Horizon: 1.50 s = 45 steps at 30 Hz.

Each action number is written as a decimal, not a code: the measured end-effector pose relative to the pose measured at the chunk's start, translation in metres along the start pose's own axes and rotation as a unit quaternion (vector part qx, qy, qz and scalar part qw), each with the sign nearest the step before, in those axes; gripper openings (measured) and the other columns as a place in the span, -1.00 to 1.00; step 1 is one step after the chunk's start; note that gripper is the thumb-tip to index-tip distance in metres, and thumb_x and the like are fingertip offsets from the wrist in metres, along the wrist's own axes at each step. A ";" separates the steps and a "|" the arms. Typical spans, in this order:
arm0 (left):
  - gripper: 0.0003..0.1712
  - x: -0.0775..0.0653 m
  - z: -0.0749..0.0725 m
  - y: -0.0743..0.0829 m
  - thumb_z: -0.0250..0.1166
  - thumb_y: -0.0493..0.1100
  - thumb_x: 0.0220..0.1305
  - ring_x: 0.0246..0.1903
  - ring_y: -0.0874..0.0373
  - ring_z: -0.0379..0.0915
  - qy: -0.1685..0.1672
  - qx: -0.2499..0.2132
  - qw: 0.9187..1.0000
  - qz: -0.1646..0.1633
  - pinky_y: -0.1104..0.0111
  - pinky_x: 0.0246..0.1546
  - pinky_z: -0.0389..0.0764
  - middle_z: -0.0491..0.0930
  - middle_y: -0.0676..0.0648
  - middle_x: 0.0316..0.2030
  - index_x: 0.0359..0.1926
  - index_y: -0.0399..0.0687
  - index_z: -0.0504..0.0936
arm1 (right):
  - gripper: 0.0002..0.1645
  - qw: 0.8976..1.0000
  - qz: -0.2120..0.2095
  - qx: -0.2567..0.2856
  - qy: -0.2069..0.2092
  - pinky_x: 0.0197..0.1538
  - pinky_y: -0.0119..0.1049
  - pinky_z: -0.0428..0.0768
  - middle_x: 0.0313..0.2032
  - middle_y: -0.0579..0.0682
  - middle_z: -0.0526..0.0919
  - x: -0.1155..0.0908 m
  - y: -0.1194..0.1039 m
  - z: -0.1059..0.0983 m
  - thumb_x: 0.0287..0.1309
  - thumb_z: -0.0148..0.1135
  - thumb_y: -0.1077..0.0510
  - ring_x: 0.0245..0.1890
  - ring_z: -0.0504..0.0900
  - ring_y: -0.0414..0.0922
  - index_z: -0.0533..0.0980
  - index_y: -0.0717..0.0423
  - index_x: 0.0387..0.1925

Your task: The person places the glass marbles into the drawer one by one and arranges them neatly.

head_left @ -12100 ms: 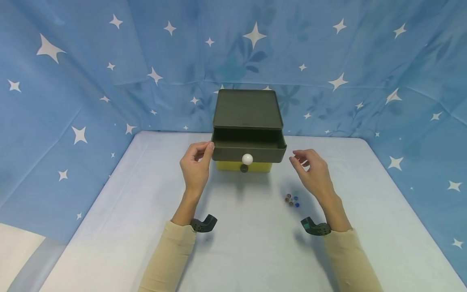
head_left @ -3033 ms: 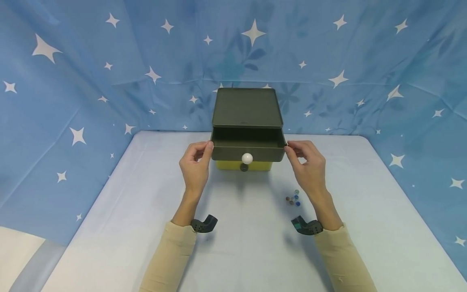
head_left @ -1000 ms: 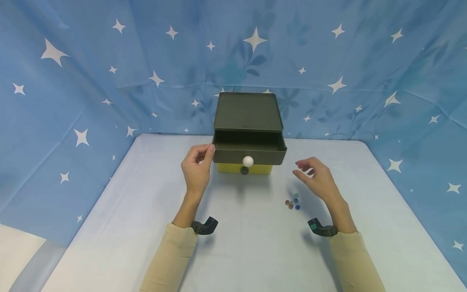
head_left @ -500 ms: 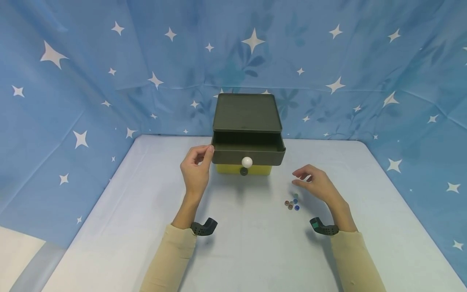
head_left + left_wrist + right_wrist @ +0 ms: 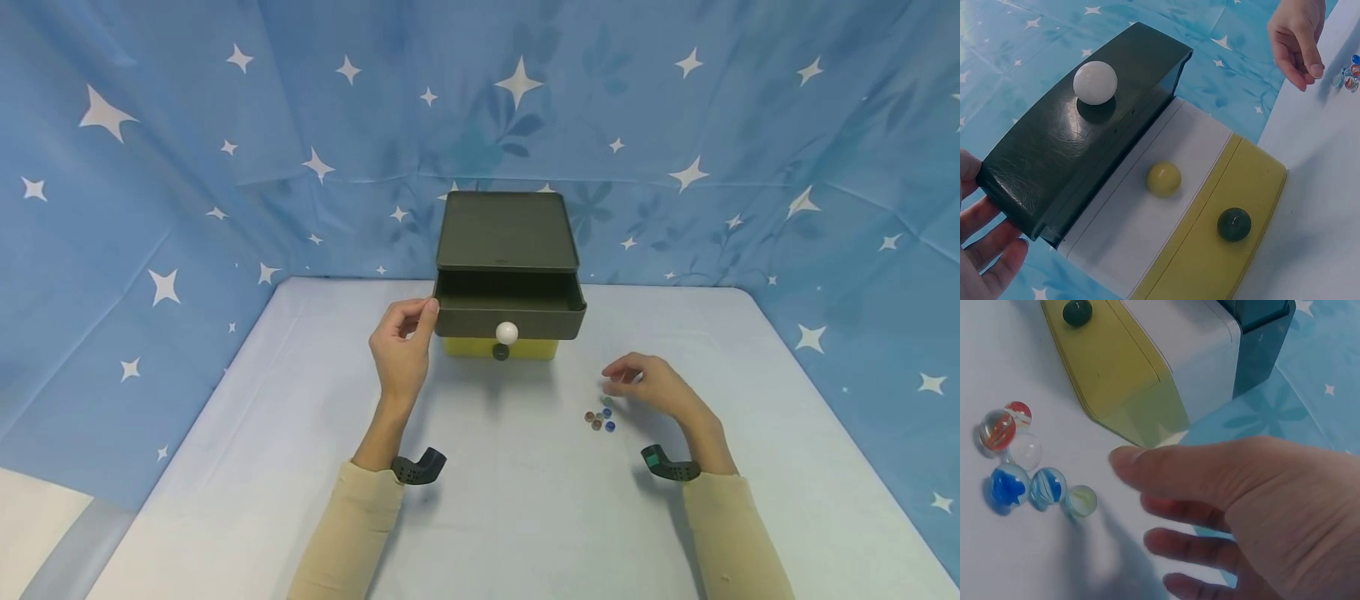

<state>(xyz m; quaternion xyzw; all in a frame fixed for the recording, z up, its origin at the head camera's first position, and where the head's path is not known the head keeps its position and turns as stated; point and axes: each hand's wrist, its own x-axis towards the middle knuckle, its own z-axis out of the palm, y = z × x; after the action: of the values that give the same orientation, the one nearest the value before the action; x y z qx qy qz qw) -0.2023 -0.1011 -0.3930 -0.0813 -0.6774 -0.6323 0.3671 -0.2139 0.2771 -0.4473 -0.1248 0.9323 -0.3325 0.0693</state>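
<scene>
In the head view, my left hand (image 5: 402, 350) pinches the left front corner of the pulled-out dark green top drawer (image 5: 468, 323). The left wrist view shows the thumb and fingers at that drawer corner. My right hand (image 5: 648, 385) hovers just beyond a small cluster of glass marbles. In the right wrist view its thumb and fingers are apart, with nothing between them. Nearest to the fingers lies a greenish marble (image 5: 1081, 501), beside a blue-and-white marble (image 5: 1049, 485). A dark blue marble (image 5: 1010, 485), a clear marble (image 5: 1025, 450) and red-streaked marbles (image 5: 997, 430) lie close by.
The small chest (image 5: 507, 232) stands at the table's back, with a white knob (image 5: 507, 333) on its top drawer. Below are a white drawer (image 5: 1125, 219) with a yellow knob (image 5: 1164, 179) and a yellow drawer (image 5: 1210, 262) with a green knob (image 5: 1234, 224). A starry blue curtain (image 5: 300, 100) hangs behind.
My right hand has left the drawer's right front corner, where it was 3 s ago, and lowered toward the marbles. The greenish marble is not seen 12 s ago. The left hand stays put.
</scene>
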 end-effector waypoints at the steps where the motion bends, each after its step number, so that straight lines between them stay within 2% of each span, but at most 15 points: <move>1: -0.77 0.000 0.000 0.000 0.39 -0.12 0.30 -0.32 0.29 0.59 0.000 0.000 1.000 0.001 0.47 -0.22 0.62 0.74 -0.19 -0.26 -0.25 -0.25 0.75 | -0.66 1.000 0.005 -0.001 -0.008 -0.18 -0.26 0.52 -0.25 0.00 0.68 0.000 0.001 0.000 0.13 0.44 0.07 -0.21 0.54 -0.08 0.67 0.12 -0.07; 4: -0.77 0.000 0.000 0.000 0.39 -0.12 0.30 -0.32 0.29 0.59 0.000 -0.001 1.000 0.003 0.46 -0.22 0.62 0.74 -0.19 -0.26 -0.25 -0.25 0.75 | -0.66 0.999 0.017 -0.002 -0.029 -0.18 -0.28 0.52 -0.25 -0.01 0.69 -0.001 0.003 -0.001 0.11 0.45 0.07 -0.23 0.54 -0.10 0.68 0.10 -0.08; 9: -0.79 0.000 0.000 0.000 0.39 -0.16 0.30 -0.32 0.31 0.59 0.002 -0.005 1.000 0.001 0.51 -0.22 0.61 0.73 -0.21 -0.26 -0.25 -0.28 0.74 | -0.67 0.998 0.010 0.007 -0.056 -0.20 -0.30 0.55 -0.23 0.02 0.73 0.000 0.006 0.000 0.12 0.46 0.09 -0.26 0.56 -0.13 0.68 0.13 -0.10; 16: -0.85 0.000 0.004 0.002 0.36 -0.31 0.29 -0.33 0.39 0.55 0.004 -0.002 1.000 -0.010 0.58 -0.22 0.57 0.71 -0.33 -0.25 -0.24 -0.39 0.71 | -0.74 0.997 0.013 -0.001 -0.070 -0.10 -0.29 0.56 -0.18 -0.02 0.76 -0.002 0.011 -0.002 0.15 0.43 0.06 -0.19 0.60 -0.17 0.71 0.07 -0.13; 19: -0.85 0.000 0.006 0.008 0.33 -0.35 0.29 -0.32 0.41 0.54 0.003 -0.003 1.000 -0.009 0.59 -0.22 0.57 0.69 -0.39 -0.24 -0.24 -0.46 0.69 | -0.76 0.997 0.011 0.000 -0.078 -0.06 -0.28 0.55 -0.17 -0.04 0.76 -0.003 0.013 -0.005 0.16 0.42 0.06 -0.16 0.59 -0.16 0.72 0.04 -0.14; 25: -0.86 0.000 0.005 0.032 0.32 -0.38 0.28 -0.34 0.42 0.54 0.004 -0.006 1.000 0.000 0.55 -0.23 0.59 0.68 -0.40 -0.27 -0.26 -0.49 0.68 | -0.78 0.995 -0.028 -0.001 -0.101 -0.07 -0.39 0.56 -0.16 -0.03 0.76 -0.002 0.016 -0.009 0.16 0.41 0.10 -0.13 0.60 -0.21 0.74 0.04 -0.16; 28: -0.87 0.000 0.005 0.034 0.32 -0.39 0.27 -0.36 0.43 0.54 0.010 -0.004 1.000 0.003 0.55 -0.24 0.59 0.69 -0.38 -0.29 -0.27 -0.48 0.68 | -0.82 0.993 -0.045 -0.001 -0.109 -0.07 -0.42 0.55 -0.17 -0.04 0.76 -0.002 0.018 -0.010 0.17 0.40 0.12 -0.14 0.59 -0.23 0.74 0.03 -0.18; 39: -0.86 0.000 0.000 0.035 0.33 -0.40 0.27 -0.35 0.43 0.55 0.007 -0.006 1.000 0.005 0.49 -0.24 0.61 0.68 -0.41 -0.28 -0.27 -0.50 0.68 | -0.83 0.993 -0.054 -0.018 -0.106 -0.10 -0.38 0.56 -0.18 -0.05 0.74 -0.001 0.012 -0.008 0.23 0.35 0.13 -0.19 0.57 -0.25 0.74 0.04 -0.17; 45: -0.86 -0.001 0.001 0.032 0.33 -0.38 0.28 -0.35 0.43 0.55 0.001 -0.009 1.000 -0.001 0.53 -0.24 0.60 0.68 -0.40 -0.28 -0.26 -0.49 0.68 | -0.79 0.996 -0.019 -0.021 -0.088 -0.08 -0.26 0.56 -0.14 -0.03 0.75 -0.002 0.009 -0.005 0.26 0.34 0.04 -0.15 0.58 -0.17 0.72 0.02 -0.14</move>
<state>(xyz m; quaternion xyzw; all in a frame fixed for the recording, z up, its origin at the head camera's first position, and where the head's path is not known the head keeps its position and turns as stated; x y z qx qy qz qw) -0.1835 -0.0941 -0.3685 -0.0830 -0.6712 -0.6391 0.3663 -0.2145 0.2880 -0.4491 -0.1730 0.9266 -0.3022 0.1422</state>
